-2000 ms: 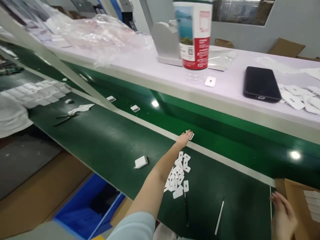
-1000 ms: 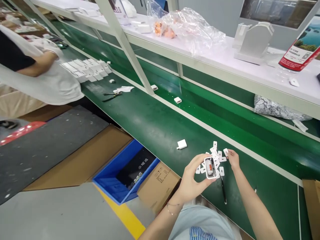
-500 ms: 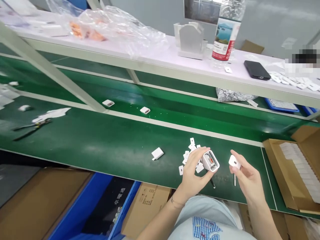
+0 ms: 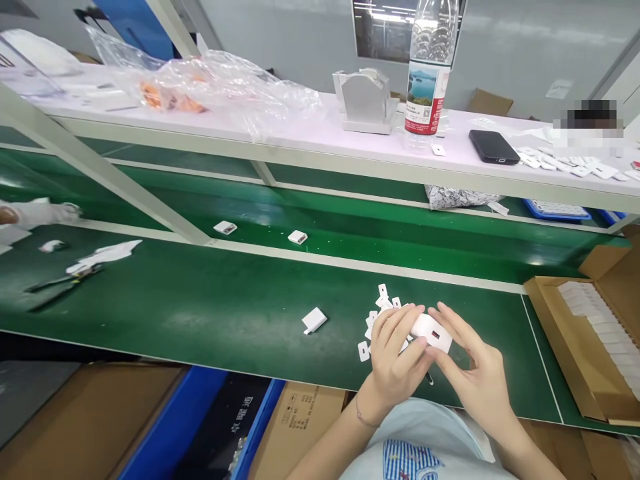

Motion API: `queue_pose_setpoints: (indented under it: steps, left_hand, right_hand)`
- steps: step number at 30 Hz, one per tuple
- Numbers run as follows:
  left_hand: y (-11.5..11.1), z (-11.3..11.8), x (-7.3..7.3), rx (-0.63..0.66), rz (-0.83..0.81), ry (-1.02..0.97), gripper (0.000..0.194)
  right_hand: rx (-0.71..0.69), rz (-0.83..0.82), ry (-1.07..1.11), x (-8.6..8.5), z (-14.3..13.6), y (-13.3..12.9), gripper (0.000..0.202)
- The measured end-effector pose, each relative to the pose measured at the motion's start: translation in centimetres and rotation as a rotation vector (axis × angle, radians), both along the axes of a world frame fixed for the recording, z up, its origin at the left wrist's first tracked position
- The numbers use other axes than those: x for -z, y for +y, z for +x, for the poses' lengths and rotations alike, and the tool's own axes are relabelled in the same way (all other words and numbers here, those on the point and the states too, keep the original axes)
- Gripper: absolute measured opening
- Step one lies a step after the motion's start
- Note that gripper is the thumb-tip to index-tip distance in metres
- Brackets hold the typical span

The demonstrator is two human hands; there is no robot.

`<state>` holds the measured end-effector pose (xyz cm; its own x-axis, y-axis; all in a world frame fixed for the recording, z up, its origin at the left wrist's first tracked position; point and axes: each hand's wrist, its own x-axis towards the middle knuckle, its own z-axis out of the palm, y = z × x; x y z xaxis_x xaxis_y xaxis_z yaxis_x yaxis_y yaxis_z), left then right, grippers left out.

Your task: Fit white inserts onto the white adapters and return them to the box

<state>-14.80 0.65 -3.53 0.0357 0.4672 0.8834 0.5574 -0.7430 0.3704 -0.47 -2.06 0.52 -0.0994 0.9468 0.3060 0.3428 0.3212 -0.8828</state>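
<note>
White box [image 4: 424, 328] held up over table [image 4: 225, 320], clamped between left hand [image 4: 400, 350] and right hand [image 4: 475, 363]. Hands brought close together. Small dark slot [image 4: 436, 335] shown in box's front end. Pile of little white plates [image 4: 383, 302] laid on table, partly hidden by left hand. White block [image 4: 315, 319] set down left of pile, well apart from hands. Pliers [image 4: 65, 287] left at far left. White pieces [image 4: 600, 327] lined up in brown carton [image 4: 555, 370] at right.
</note>
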Motion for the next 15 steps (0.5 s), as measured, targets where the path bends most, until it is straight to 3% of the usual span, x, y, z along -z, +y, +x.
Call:
queue_pose_setpoints:
  steps: [5,10,13,15]
  left_hand:
    - [0.1,-0.1,0.1,-0.057,0.023,0.084,0.033]
    - [0.6,0.4,0.1,-0.070,0.013,0.025,0.047]
    - [0.6,0.5,0.0,0.066,0.011,0.008,0.054]
    - [0.4,0.3,-0.3,0.235,-0.150,-0.078,0.057]
  right_hand:
    - [-0.052,-0.103,0.149,0.5,-0.1,0.4,0.050]
    - [-0.141,-0.318,0.411,2.1,0.2,1.3,0.040]
    - [-0.134,-0.302,0.425,2.6,0.8,1.6,0.036]
    - [-0.084,-0.219,0.403,2.3,1.2,1.7,0.034]
